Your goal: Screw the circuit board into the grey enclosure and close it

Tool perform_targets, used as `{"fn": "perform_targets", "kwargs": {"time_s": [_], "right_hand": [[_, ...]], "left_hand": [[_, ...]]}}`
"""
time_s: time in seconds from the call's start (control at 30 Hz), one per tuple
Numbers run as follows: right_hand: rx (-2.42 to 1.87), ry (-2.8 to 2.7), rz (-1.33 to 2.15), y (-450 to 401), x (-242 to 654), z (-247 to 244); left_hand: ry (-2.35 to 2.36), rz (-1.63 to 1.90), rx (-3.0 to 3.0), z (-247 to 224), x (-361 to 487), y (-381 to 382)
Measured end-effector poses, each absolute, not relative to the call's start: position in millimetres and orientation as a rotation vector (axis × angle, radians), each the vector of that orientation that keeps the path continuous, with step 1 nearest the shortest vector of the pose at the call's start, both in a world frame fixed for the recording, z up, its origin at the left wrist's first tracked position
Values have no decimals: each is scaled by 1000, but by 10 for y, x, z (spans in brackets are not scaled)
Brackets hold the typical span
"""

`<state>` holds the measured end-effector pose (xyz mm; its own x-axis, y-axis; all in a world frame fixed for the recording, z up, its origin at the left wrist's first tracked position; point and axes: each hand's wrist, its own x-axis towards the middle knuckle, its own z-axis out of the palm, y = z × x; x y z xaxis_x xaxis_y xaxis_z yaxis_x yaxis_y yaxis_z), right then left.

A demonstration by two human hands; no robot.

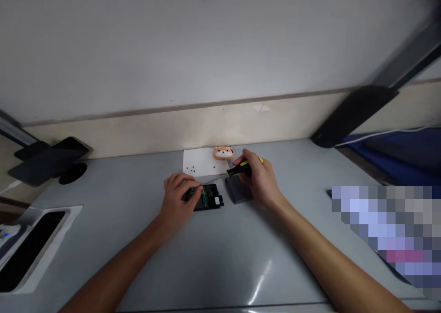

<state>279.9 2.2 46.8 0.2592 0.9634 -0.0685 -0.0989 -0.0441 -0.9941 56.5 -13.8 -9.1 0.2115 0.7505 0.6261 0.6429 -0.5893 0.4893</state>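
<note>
My right hand [260, 177] is closed round the black and yellow handle of a screwdriver [237, 168]. Its thin shaft points left and down toward an opened black electronic device [213, 202] lying on the table, with a green circuit board [206, 197] exposed. Over the device's left part lies my left hand [179, 193], fingers bent and gripping it, thumb and fingertips close to the screwdriver's tip. The exact contact of the tip is too small to tell. Beneath my right hand rests a dark flat cover [236, 190], partly hidden by that hand.
Behind the device, a white sheet [203, 157] bears several tiny dark screws [191, 169] and an orange animal-face case [223, 153]. A phone on a stand [51, 161] and a tablet [32, 248] are at left. A black speaker-like object [354, 113] leans at right, near a pixelated area.
</note>
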Motion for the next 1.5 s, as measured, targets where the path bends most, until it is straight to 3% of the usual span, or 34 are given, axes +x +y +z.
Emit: {"fn": "perform_targets", "kwargs": {"time_s": [0.43,0.7,1.03,1.5], "right_hand": [[-1175,-1202,786,-65,2744,529],[-938,-1239,936,-75,2683,502],[-1066,-1334,881,-23,2695,312],[-1111,-1423,836,-62,2688,306]], "left_hand": [[1398,1208,2603,-37,521,-156],[1341,1167,2471,-72,599,-198],[1131,662,2534,-130,462,-98],[1095,652,2529,-120,469,-106]]}}
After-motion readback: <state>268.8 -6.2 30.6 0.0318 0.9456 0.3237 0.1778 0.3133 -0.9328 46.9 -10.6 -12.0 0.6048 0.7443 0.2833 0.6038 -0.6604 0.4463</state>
